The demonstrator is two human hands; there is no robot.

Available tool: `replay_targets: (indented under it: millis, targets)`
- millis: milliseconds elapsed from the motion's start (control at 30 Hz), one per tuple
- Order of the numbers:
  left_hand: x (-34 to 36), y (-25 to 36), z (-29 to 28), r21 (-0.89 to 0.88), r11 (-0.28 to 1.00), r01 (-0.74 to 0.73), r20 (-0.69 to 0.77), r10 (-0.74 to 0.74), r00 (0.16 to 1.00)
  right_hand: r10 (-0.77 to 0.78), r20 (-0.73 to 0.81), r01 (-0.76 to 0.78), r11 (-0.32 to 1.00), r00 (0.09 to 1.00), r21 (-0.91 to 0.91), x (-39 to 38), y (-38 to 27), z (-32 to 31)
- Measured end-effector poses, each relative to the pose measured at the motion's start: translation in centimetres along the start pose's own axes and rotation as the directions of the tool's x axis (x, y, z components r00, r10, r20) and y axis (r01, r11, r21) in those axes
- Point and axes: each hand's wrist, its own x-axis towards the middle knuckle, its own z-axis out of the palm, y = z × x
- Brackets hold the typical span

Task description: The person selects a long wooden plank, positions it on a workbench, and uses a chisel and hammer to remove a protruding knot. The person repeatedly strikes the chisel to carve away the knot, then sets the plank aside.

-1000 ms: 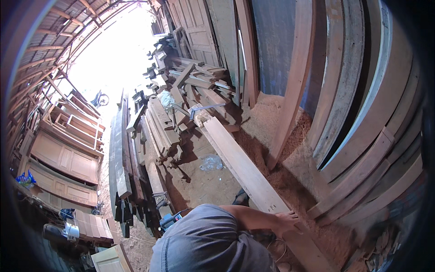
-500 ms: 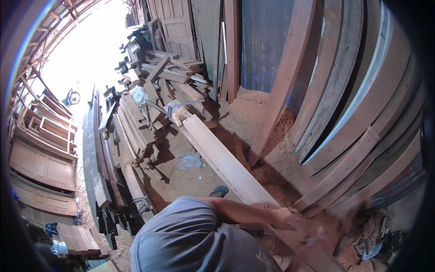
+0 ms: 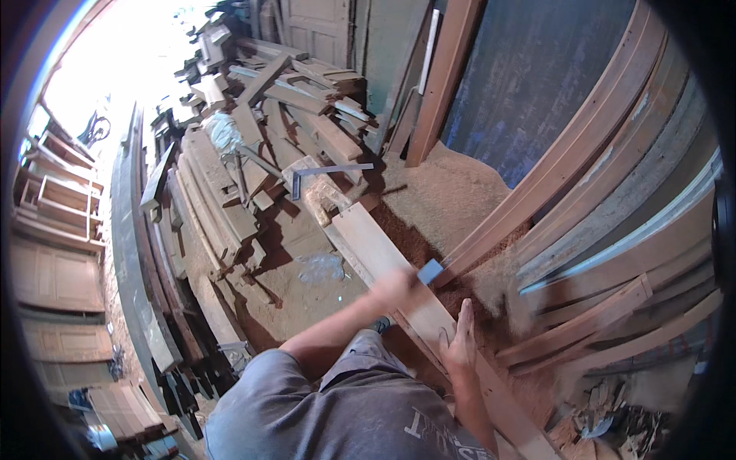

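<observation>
A long pale wooden board (image 3: 383, 245) runs diagonally in front of me, on top of a longer timber. My left hand (image 3: 393, 291) is over its middle, smeared by motion. A small blue-grey rectangular piece (image 3: 430, 271) juts from that hand's fingers past the board's right edge; its kind is unclear. My right hand (image 3: 460, 346) is nearer my body, at the board, fingers stretched out and thumb apart, holding nothing. At the far end, an L-shaped metal square (image 3: 331, 169) lies on the supporting timber (image 3: 316, 201).
Stacked timber offcuts (image 3: 253, 130) fill the far left. Long planks (image 3: 567, 153) lean along the right, above heaped sawdust (image 3: 452, 188). A clear plastic bag (image 3: 320, 268) lies on the floor. Wood scraps (image 3: 613, 410) pile up at lower right.
My left hand has moved forward and left along the board, and the blue-grey piece now shows in it. My right hand has come up beside the board, fingers outstretched. The view has shifted.
</observation>
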Motion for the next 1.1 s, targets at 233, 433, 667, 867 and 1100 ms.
replay_targets:
  millis: [233, 433, 667, 867, 1100]
  targets:
    - [9.0, -31.5, -23.5, 0.395, 0.799, 0.453, -0.776, 0.026, 0.631, 0.329, -0.099, -0.318, 0.941, 0.939, 0.112, -6.2, 2.2, -1.6]
    - [11.5, -33.7, -23.2, 0.449, 0.719, 0.531, -0.587, -0.211, 0.782, 0.69, -0.35, -0.712, 0.697, 0.634, 0.085, -20.3, 6.3, -3.5]
    - [14.3, -26.6, -15.1, 0.534, 0.692, 0.485, -0.761, 0.143, 0.633, 0.83, -0.555, -0.857, 0.249, -0.051, 0.451, -36.7, 7.1, 3.5]
    - [12.6, -5.5, 4.9, 0.538, 0.74, -0.403, -0.543, 0.67, 0.506, 0.903, -0.278, -0.84, -0.145, -0.329, 0.523, -45.6, 6.5, 9.3]
    - [0.8, 15.9, 31.1, 0.107, 0.53, -0.841, 0.07, 0.84, 0.538, 0.913, -0.271, -0.74, -0.047, -0.304, 0.67, -59.2, 13.3, 21.4]
